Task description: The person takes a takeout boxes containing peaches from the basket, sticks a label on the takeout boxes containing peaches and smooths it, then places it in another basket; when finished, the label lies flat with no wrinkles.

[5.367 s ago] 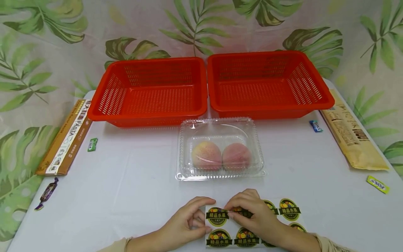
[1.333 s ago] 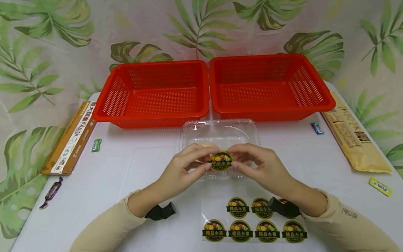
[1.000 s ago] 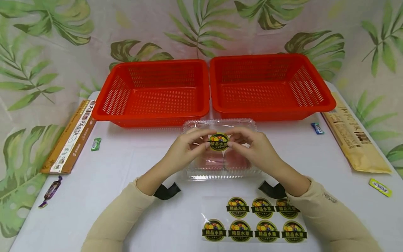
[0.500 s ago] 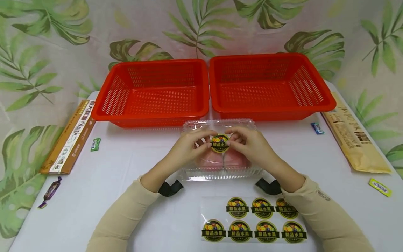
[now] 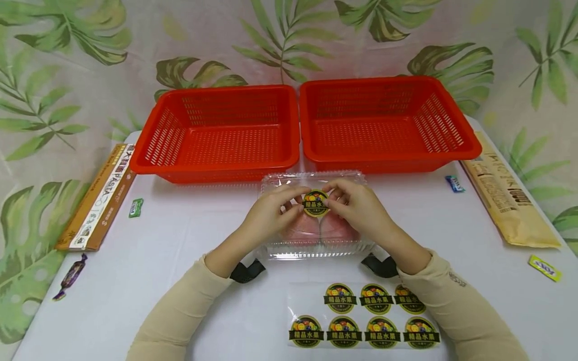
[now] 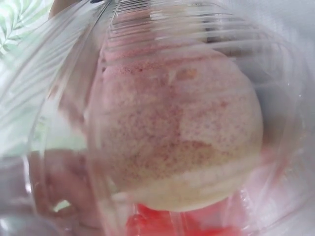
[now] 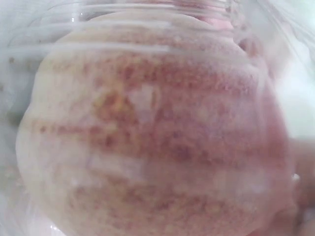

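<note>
A round black-and-gold fruit sticker point(image 5: 315, 203) lies at the lid of a clear plastic clamshell box point(image 5: 316, 249). My left hand point(image 5: 276, 209) pinches its left edge between thumb and forefinger. On the opposite edge, the thumb and forefinger of my right hand point(image 5: 358, 204) pinch it too. Inside the closed box are two peaches, partly covered by the hands. One peach point(image 6: 177, 128) fills the left wrist view through the plastic; the other peach point(image 7: 147, 132) fills the right wrist view. The sticker sheet point(image 5: 361, 316) is on the table nearer the body, its upper-left spot bare.
Two red plastic baskets, the left basket point(image 5: 239, 140) and the right basket point(image 5: 370, 135), stand behind the box. A pasta pack point(image 5: 97, 200) lies far left, a tan noodle pack point(image 5: 515, 195) far right. Small wrapped candies, including a purple candy point(image 5: 72, 273), lie near both sides.
From the sheet, where a sticker was being peeled, both hands have brought one forward over the box lid. In the last half second the hands and sticker barely shift.
</note>
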The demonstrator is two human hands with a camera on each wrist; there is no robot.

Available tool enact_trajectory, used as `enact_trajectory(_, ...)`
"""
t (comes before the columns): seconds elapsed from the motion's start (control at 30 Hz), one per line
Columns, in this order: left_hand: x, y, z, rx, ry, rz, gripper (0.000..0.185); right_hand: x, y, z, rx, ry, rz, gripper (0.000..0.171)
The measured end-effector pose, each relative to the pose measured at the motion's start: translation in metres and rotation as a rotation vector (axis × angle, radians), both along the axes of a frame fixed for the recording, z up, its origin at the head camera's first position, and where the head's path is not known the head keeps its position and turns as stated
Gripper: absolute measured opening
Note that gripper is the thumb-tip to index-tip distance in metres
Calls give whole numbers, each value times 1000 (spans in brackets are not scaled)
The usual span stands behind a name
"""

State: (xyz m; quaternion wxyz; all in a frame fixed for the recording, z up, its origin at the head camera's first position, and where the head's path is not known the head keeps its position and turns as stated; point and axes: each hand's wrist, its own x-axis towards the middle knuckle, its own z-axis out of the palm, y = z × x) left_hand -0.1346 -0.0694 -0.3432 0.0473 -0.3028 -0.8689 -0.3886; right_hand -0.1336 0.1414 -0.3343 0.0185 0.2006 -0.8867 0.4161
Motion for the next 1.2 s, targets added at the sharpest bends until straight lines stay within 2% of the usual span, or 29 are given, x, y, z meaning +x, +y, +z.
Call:
enact_trajectory(0.43, 2, 2, 2, -80, 11, 50, 34, 1, -3, -2, 51, 36, 31, 29)
enact_trajectory(0.67, 3, 3, 1, -129, 72, 61, 33, 5, -5, 0, 95, 58, 28, 32)
enact_trajectory(0.83, 3, 3, 0, -173, 101, 97, 33, 6, -6, 2, 151, 73, 14, 33)
enact_trajectory(1.0, 4, 2, 1, -192, 92, 104, 32, 6, -7, 2, 198, 88, 14, 34)
enact_trajectory(1.2, 2, -1, 2, -195, 38, 80, 33, 5, -5, 2, 241, 97, 30, 37)
